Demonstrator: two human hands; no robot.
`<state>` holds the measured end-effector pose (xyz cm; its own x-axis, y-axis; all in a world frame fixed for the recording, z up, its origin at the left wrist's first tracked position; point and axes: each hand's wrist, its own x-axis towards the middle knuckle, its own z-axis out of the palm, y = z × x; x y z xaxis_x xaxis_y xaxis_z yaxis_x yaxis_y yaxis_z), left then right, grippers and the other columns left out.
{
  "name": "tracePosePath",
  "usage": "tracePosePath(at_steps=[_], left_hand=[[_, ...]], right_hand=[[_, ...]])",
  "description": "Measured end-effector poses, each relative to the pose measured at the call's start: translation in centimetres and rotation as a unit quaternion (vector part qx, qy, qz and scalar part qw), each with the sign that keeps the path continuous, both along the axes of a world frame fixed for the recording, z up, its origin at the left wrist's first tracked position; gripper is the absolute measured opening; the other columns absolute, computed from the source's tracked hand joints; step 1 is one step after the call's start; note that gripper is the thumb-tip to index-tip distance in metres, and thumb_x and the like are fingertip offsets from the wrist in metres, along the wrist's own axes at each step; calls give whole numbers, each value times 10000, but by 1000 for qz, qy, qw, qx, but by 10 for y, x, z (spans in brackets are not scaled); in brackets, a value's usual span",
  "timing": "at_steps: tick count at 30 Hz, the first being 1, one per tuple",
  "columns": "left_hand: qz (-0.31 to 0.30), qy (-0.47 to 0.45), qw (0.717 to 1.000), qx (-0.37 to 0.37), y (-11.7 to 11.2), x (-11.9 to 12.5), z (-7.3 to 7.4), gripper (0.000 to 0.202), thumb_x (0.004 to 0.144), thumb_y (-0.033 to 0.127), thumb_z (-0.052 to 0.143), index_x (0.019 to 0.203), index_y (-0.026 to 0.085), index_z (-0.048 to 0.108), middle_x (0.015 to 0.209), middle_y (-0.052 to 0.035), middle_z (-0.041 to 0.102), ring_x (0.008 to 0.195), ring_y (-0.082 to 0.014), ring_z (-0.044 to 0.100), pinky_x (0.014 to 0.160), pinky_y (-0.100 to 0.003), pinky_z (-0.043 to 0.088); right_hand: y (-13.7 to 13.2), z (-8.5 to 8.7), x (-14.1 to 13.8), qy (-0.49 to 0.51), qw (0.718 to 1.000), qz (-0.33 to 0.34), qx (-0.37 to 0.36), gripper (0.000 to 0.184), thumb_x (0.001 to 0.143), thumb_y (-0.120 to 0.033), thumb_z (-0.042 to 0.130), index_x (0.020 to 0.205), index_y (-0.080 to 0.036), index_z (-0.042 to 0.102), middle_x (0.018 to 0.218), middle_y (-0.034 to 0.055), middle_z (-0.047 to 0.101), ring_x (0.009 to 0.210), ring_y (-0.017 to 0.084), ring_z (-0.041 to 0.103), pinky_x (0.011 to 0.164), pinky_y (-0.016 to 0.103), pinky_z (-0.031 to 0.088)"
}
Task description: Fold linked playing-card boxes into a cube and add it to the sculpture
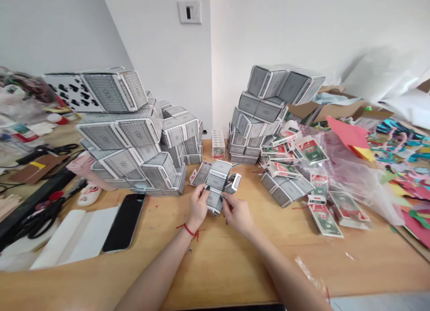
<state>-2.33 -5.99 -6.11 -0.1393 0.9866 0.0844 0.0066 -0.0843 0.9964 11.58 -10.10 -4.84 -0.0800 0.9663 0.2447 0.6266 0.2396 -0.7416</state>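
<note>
Between my two hands, just above the table, is a grey-backed playing card piece (215,200), apparently folded. My left hand (198,206) pinches its left edge, thumb on top. My right hand (238,211) grips the right edge with fingers bent together. Right behind the held piece lie more grey-backed playing cards (218,170), and where they join it I cannot tell. A small folded card piece (234,183) stands to the right of them. Tall stacks of boxes folded from cards rise on the left (134,132) and on the right (257,109).
A black phone (124,222) and white paper (77,232) lie left, near black scissors (50,212). Red and green card packs (324,219) are scattered right beside clear plastic wrap (366,181). A clear case (218,144) stands against the wall. Coloured paper scraps cover the far right.
</note>
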Motion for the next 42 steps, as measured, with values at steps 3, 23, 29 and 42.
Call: tracePosePath(at_steps=[3,23,29,42], left_hand=[[-17,4,1000,0,1,-1,1,136,732,287,523,732,163,579,665,10,554,620,-128,481,571,-215,376],[2,23,1000,-3,7,-6,0,228,677,308,630,832,141,610,812,-41,660,739,-173,593,654,-254,461],[19,-11,1000,-3,5,-7,7,203,653,284,653,796,143,630,779,-27,663,728,-159,588,651,-240,450],[8,-140,988,-71,7,-13,7,201,585,283,685,707,138,618,658,7,614,583,-113,537,556,-214,426]], right_hand=[[-1,-2,-2,16,1000,-2,23,298,843,-238,412,1004,-133,640,581,26,613,466,125,544,499,196,411],[-1,0,6,-228,968,-63,82,440,887,-240,368,1307,-164,477,626,52,683,472,125,576,470,203,347],[-6,0,3,-106,984,-71,120,329,889,-287,399,1137,-142,560,546,-4,607,426,93,519,480,191,377],[-8,6,-2,8,999,39,-5,377,888,-316,389,1213,-181,524,593,-18,605,467,101,537,497,186,402]])
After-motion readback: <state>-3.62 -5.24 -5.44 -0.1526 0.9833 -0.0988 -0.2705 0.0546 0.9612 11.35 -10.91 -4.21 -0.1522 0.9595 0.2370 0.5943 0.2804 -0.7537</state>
